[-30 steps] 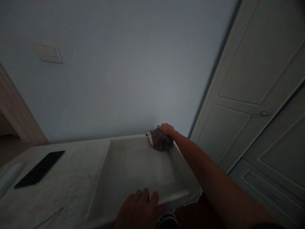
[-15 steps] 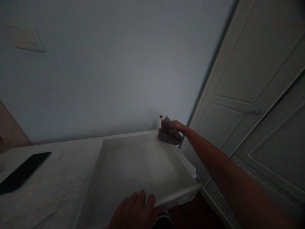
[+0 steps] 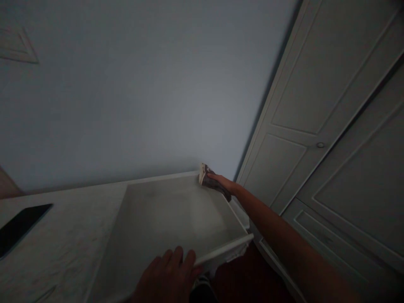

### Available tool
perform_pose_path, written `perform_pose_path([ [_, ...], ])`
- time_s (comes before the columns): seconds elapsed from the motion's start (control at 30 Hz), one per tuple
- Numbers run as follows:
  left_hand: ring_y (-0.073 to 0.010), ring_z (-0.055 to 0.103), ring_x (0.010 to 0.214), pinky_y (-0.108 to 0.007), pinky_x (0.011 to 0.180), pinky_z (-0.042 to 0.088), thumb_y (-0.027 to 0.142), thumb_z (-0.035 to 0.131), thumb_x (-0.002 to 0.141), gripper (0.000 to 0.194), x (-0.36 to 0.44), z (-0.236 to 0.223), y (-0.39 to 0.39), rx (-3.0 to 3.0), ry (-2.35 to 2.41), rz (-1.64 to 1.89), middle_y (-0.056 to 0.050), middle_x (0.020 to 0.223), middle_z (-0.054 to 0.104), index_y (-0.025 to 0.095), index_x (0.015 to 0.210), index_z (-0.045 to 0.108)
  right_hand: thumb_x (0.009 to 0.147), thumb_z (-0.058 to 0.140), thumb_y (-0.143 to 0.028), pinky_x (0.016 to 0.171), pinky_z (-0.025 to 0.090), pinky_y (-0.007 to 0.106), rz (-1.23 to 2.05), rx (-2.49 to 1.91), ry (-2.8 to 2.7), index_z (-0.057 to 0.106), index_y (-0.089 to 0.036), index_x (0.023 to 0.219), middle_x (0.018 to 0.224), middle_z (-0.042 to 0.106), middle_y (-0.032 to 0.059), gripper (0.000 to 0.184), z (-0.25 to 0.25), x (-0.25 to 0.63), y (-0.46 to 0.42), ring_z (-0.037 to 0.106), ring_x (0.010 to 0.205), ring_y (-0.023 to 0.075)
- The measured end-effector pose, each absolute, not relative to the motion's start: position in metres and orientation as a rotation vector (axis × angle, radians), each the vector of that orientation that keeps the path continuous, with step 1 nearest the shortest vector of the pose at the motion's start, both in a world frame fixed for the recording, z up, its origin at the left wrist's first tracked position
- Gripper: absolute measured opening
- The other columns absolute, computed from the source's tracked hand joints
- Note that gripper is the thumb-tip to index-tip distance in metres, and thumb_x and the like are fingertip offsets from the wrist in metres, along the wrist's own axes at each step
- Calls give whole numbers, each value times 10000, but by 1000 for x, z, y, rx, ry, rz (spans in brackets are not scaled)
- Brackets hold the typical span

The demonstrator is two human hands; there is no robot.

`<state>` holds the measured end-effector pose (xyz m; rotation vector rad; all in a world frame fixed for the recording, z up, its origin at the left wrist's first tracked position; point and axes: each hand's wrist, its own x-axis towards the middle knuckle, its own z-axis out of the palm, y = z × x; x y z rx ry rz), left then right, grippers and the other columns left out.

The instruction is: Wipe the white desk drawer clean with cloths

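The room is dim. A shallow white tray-like drawer (image 3: 176, 219) lies on a pale bed surface. My right hand (image 3: 224, 184) reaches to its far right corner and presses a dark crumpled cloth (image 3: 210, 182) against the rim there, fingers laid over the cloth. My left hand (image 3: 168, 275) rests on the near rim of the drawer, fingers curled over the edge.
A dark phone (image 3: 19, 227) lies on the bed surface at the left. A white panelled wardrobe door (image 3: 331, 139) with a small knob (image 3: 320, 145) stands at the right. A plain wall rises behind, with a switch plate (image 3: 15, 48) at upper left.
The cloth in my right hand rose off the inside corner and came down on the drawer's far right rim. The view has shifted right; my left hand stayed on the near rim.
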<state>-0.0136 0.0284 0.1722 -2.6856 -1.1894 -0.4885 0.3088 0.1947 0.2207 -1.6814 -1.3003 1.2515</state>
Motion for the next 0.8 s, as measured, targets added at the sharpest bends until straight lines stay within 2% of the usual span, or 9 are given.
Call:
perform_pose_path([
  [0.2,-208,717,777,-334,691,514,235,582,987,151,-16,178,28,-2706,-1103,-507,6,884,738,287,1006,722,931,662,-523,748,588,304,1305,-1753,-1294,755,-138,1065,997,796,102,417,223,320,129,735,796,210],
  [0.43,-242,742,825,-375,699,552,229,541,1008,215,-18,176,29,-2715,-1049,-460,-14,947,765,297,1086,730,850,713,-627,659,554,267,1271,-1927,-1535,784,-176,1029,967,790,67,490,234,328,49,722,805,207],
  [0.53,-236,741,843,-370,709,555,236,531,1017,210,-21,172,32,-2708,-971,-495,-13,973,769,293,1084,722,869,672,-630,629,537,269,1168,-2008,-1607,783,-162,982,929,787,74,495,236,325,51,721,775,208],
  [0.67,-220,732,824,-349,697,542,228,525,1019,201,-24,168,35,-2720,-885,-531,7,957,765,296,1071,707,882,656,-575,643,514,267,827,-2168,-1799,779,-142,896,882,782,83,451,239,315,77,731,800,224],
  [0.8,-207,716,797,-331,693,514,229,547,1009,168,-22,167,36,-2718,-887,-585,24,914,752,293,1040,698,873,683,-558,689,506,278,620,-2244,-1837,789,-135,938,926,788,116,441,241,308,116,737,873,256],
])
